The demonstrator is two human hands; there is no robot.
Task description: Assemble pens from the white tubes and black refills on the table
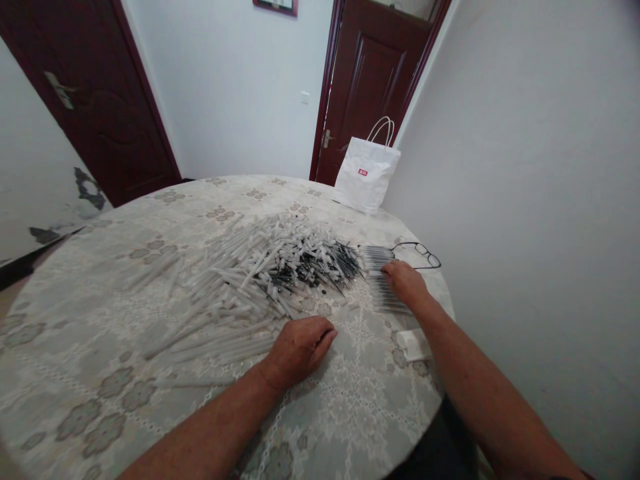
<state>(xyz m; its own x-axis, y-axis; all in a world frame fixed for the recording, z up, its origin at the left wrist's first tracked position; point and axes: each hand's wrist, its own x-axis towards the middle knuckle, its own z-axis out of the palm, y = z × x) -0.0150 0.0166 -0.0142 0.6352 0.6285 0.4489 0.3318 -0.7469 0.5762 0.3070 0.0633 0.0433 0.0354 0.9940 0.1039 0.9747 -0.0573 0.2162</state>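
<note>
A large heap of pale translucent pen barrels (220, 287) spreads over the table, with small white caps or plugs (300, 233) on top. Thin dark refills (345, 260) lie at the heap's right side. My left hand (303, 347) rests on the cloth just in front of the heap, fingers curled in; what is inside them is hidden. To the right, slim pens (377, 257) lie side by side in a neat row. My right hand (406, 283) is over this row, fingers bent and pinched at a pen, its fingertips partly hidden.
The round table wears a patterned lace-like cloth (350, 400). Black-framed glasses (425, 255) lie beyond my right hand, and a small white folded item (414, 345) is near my right forearm. A white paper bag (367, 175) stands at the back edge. The wall (540, 200) is close on the right.
</note>
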